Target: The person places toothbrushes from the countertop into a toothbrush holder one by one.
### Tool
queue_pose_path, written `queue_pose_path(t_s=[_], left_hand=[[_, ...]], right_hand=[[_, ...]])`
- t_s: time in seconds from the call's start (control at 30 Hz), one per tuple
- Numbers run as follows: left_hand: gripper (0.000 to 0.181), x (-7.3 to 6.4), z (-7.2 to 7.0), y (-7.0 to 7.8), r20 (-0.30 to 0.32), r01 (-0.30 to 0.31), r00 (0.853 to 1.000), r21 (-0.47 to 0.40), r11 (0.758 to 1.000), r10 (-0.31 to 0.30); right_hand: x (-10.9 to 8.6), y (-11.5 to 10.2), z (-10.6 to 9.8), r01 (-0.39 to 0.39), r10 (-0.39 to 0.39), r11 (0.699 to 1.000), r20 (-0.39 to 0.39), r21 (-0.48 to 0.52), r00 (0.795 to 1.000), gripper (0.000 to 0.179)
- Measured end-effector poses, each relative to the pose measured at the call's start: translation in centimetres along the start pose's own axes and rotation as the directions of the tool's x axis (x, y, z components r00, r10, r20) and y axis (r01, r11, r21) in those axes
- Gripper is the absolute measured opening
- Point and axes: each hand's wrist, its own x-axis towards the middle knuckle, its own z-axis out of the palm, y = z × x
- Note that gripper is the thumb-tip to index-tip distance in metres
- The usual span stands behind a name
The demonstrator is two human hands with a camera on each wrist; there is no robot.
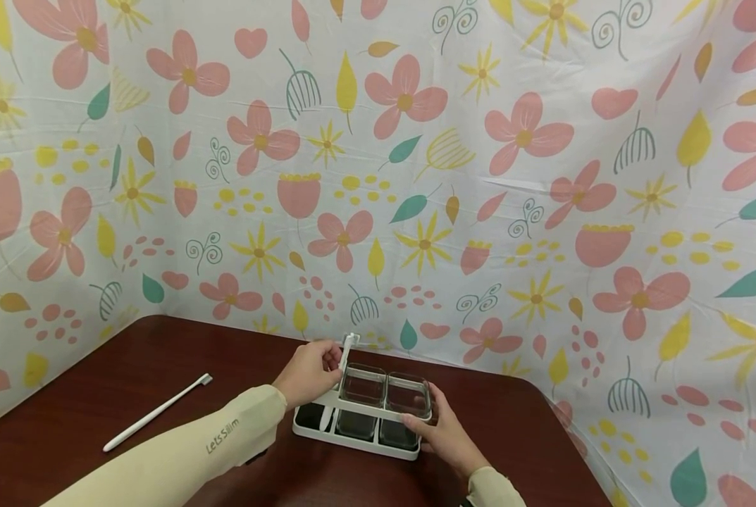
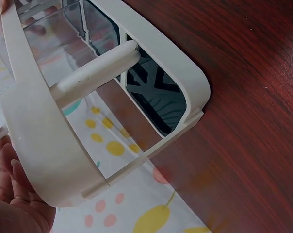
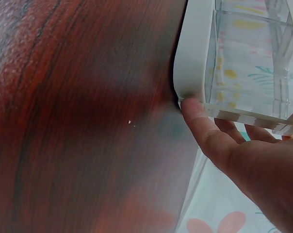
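Cream sleeve [image 1: 181, 443], left fingers [image 1: 330, 351] pinching toothbrush [image 1: 348, 348], right fingers [image 1: 440, 401] gripping rack [image 1: 373, 410], second toothbrush [image 1: 156, 415] apart, floral cloth [image 1: 378, 176] behind

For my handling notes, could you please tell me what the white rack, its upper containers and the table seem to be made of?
White rack: probably plastic, satin, with smooth, rounded edges. Upper containers: clear plastic or glass, glossy, with shiny rims. Table: wood or laminate, apparently varnished, showing streaky grain and soft reflections.
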Motion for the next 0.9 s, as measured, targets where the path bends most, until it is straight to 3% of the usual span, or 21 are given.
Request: queue_pose_path(t_s=[0.6, 0.9], left_hand=[[0.014, -0.28, -0.15, -0.29, -0.024, 0.014, 1.0, -0.005, 1.0, -0.014], [0.013, -0.01, 0.31, -0.42, -0.017, -0.007, 1.0, -0.019, 1.0, 0.007]], right_hand=[[0.38, 0.04, 0.29, -0.001, 0.001, 1.0, -0.003, -0.004, 1.0, 0.096], [0.15, 0.13, 0.12, -0.01, 0.01, 1.0, -0.017, 0.004, 1.0, 0.095]])
